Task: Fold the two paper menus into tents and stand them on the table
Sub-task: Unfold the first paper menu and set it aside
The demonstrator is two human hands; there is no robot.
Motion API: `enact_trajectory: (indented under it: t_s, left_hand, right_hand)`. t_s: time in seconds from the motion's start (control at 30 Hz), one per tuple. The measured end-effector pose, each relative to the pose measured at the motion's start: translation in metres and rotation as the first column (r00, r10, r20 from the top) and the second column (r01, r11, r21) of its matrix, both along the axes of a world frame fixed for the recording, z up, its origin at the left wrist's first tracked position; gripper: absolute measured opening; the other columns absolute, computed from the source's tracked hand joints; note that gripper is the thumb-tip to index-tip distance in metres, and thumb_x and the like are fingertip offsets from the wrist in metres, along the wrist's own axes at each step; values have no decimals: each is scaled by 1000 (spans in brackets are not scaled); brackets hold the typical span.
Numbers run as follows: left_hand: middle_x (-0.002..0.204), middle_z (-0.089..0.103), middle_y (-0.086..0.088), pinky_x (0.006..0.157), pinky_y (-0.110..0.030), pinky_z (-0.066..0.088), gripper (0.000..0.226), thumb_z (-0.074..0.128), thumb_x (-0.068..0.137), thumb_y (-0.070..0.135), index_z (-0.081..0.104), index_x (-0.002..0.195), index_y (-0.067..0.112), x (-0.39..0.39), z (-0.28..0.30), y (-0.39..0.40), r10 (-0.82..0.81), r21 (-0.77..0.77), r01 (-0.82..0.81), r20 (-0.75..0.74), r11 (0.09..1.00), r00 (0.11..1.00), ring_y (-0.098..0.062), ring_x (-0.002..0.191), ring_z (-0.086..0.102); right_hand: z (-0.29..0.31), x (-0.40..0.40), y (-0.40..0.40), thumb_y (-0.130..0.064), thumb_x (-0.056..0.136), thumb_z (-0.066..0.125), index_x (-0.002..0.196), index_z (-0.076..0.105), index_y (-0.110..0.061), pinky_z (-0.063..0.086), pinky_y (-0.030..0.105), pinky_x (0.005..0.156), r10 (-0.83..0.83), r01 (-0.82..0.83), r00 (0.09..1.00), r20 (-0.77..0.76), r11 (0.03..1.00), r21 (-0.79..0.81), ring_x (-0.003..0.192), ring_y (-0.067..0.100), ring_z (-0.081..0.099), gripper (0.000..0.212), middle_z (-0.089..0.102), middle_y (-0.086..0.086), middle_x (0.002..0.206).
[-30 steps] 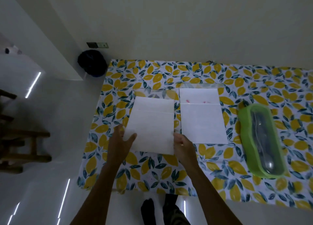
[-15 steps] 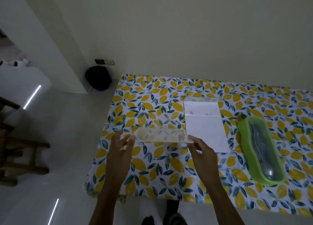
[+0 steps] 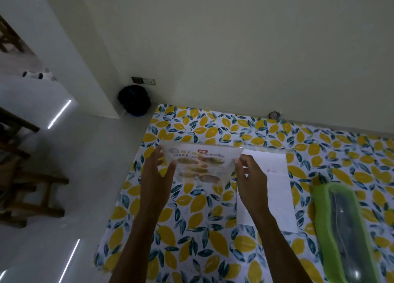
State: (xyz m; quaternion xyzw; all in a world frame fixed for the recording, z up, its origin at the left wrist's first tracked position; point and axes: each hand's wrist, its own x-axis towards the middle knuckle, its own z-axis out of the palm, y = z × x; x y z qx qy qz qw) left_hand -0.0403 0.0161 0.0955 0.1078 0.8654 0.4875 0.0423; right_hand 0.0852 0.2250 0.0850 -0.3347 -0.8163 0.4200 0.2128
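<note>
Lemon-print cloth [image 3: 198, 223] covers the worktop. Your left hand [image 3: 156, 176] and right hand [image 3: 251, 177] hold the printed menu [image 3: 202, 165] by its sides above it, fingers pinching; the second menu [image 3: 275, 188] lies flat just beside.

At frame centre, a left hand [image 3: 156, 176] and right hand [image 3: 251, 176] hold a printed menu [image 3: 200, 165] above the lemon-patterned surface [image 3: 191, 229]; a second menu [image 3: 275, 186] lies flat at right, beside a green container [image 3: 345, 229].
</note>
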Motion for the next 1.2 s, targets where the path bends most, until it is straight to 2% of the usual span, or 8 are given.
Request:
enact_trajectory:
  t_s: [0.1,0.27,0.4,0.5,0.7,0.9,1.1,1.2]
  left_hand:
    - [150,45,-2,102,-39,46,73,65,92,40,27,153,28,-10,-2,12,-20,-27,21,15,999,1000,-15,132,47]
    - [155,40,0,104,-36,42,78,64,92,42,21,155,29,-15,-8,23,-39,-41,41,65,998,997,-15,137,43]
    - [156,38,4,106,-38,43,78,64,91,45,21,155,31,-17,-12,24,-59,-48,64,95,997,994,-14,137,43]
    - [155,40,4,104,-42,46,78,65,89,47,23,154,30,-22,-13,23,-77,-42,83,112,996,991,-16,135,46]
    - [156,37,2,100,-40,49,75,65,91,42,27,153,25,-26,-11,22,-123,27,121,159,992,980,-18,132,49]
    - [149,41,4,95,-43,51,64,66,90,44,38,146,32,6,-10,10,-125,38,121,145,992,982,-11,123,50]
    - [136,55,6,89,-39,57,59,62,92,43,42,145,29,71,-16,-4,-306,124,288,156,949,939,-12,115,60]
    - [126,59,6,84,-28,54,54,63,93,39,44,142,26,103,-28,-4,-369,141,345,219,928,903,-13,110,61]
  right_hand:
    - [-16,-11,10,-32,103,46,112,61,-19,52,35,76,21,-22,999,41,999,23,97,19,66,22,69,2,106]
    - [-32,-5,14,-28,104,44,128,62,-19,55,37,90,78,-75,992,100,997,-34,112,19,65,31,69,1,122]
    - [-32,6,16,-16,102,46,146,47,-27,49,29,100,161,-138,978,134,976,-170,125,17,58,45,59,-3,141]
    - [-33,7,18,-14,101,49,152,33,-35,50,38,103,237,-197,960,148,950,-244,127,19,57,57,49,-4,150]
    - [-21,8,11,-24,99,55,154,19,-44,53,45,98,262,-198,958,113,897,-396,124,13,55,69,39,-7,156]
    - [-8,30,-11,-34,97,57,150,31,-36,54,49,94,80,-20,986,148,931,-365,116,23,63,59,52,-4,147]
    - [-1,81,-41,-34,97,59,147,36,-31,58,45,84,34,24,986,163,940,-341,97,17,69,55,54,0,144]
    - [-6,116,-52,-34,97,59,146,37,-32,58,45,84,-3,71,979,202,941,-330,91,14,69,54,55,2,142]
